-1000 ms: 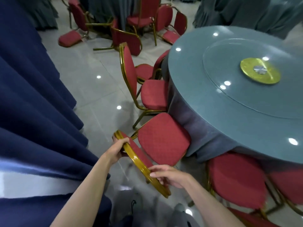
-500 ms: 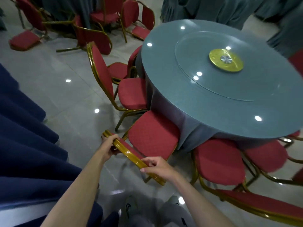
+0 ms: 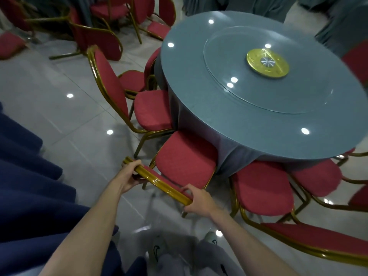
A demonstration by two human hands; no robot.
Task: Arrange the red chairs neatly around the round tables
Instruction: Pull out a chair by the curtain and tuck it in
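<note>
A red padded chair [image 3: 186,158] with a gold metal frame stands right in front of me, its seat pushed against the grey cloth of the round table [image 3: 258,126]. My left hand [image 3: 130,174] grips the left end of the chair's gold top rail. My right hand [image 3: 196,200] grips the rail's right end. A second red chair [image 3: 151,111] stands to the left, its seat at the table. Two more red chairs [image 3: 262,188] sit tucked in at the right.
A glass turntable with a gold hub [image 3: 267,63] tops the table. Dark blue drapery [image 3: 29,186] hangs close at my left. Several red chairs [image 3: 99,39] lie jumbled on the tiled floor at the back left. Another chair back [image 3: 318,242] crosses the lower right.
The view has swung left and closer, so the table sits more to the right. Both hands keep their grip on the chair rail, and the seat stays against the tablecloth.
</note>
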